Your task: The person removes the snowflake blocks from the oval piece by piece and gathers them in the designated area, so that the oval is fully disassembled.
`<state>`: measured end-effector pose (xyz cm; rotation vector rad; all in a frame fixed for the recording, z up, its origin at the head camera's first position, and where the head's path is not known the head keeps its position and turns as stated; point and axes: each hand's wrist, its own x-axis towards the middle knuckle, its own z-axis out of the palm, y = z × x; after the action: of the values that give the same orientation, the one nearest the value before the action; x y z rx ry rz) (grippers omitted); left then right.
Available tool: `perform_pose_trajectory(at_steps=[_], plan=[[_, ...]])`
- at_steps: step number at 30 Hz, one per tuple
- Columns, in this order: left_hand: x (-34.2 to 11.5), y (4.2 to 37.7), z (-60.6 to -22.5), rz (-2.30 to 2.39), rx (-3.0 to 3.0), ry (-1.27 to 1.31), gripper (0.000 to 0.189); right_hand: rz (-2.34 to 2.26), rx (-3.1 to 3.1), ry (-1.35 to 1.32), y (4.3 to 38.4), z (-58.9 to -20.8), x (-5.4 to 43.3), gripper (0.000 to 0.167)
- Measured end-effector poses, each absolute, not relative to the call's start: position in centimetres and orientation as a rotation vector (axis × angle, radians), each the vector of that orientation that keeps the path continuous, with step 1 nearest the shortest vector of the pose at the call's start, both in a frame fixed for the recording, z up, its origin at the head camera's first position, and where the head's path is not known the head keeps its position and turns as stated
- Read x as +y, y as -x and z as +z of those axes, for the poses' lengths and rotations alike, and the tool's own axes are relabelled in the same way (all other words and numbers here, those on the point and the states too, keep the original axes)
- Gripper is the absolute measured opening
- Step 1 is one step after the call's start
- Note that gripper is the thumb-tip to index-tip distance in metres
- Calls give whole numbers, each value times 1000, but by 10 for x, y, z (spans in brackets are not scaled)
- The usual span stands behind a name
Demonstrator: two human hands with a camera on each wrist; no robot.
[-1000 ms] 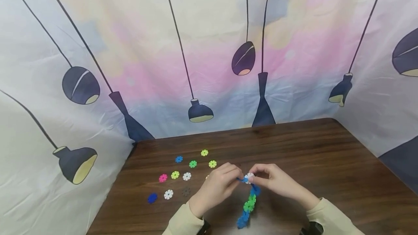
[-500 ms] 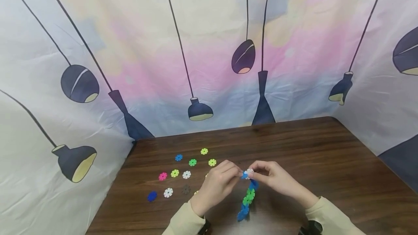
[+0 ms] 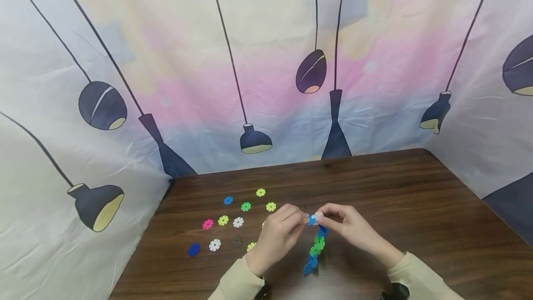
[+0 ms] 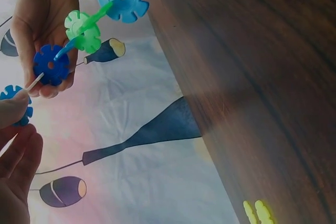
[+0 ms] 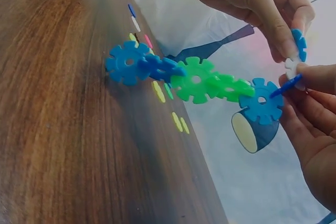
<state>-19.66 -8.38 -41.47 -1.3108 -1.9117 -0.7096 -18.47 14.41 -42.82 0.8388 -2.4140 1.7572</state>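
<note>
Over the table, my left hand pinches a light blue notched snowflake disc between thumb and fingers. Its edge meets a white snowflake disc, pinched by my right hand. How deep the two slot together is hidden by fingertips. From the white disc hangs a chain of linked discs: a dark blue disc at the top, then blue, green discs in the middle, and blue discs at the free end. In the head view the chain slants down toward the person.
Loose snowflake discs lie left of the hands on the brown wooden table: pink, green, dark blue, a dark grey one, and several yellow and white ones. A lamp-printed cloth hangs behind the table.
Both hands have shifted slightly up in the head view, and the chain has risen with them. The blue disc now shows more of its face beside the white one. Another yellow disc shows beside the left hand.
</note>
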Motion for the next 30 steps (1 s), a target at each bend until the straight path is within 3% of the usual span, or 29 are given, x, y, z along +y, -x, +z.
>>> perform_pose_trajectory(at_steps=[20,30], plan=[[-77,200,-426,-742,-1754,1248,12,1735,-2358,-670,182,-435,139,9],[-89,204,-411,-729,-1883,1405,15,1745,-2391,-863,187,-429,144,8]])
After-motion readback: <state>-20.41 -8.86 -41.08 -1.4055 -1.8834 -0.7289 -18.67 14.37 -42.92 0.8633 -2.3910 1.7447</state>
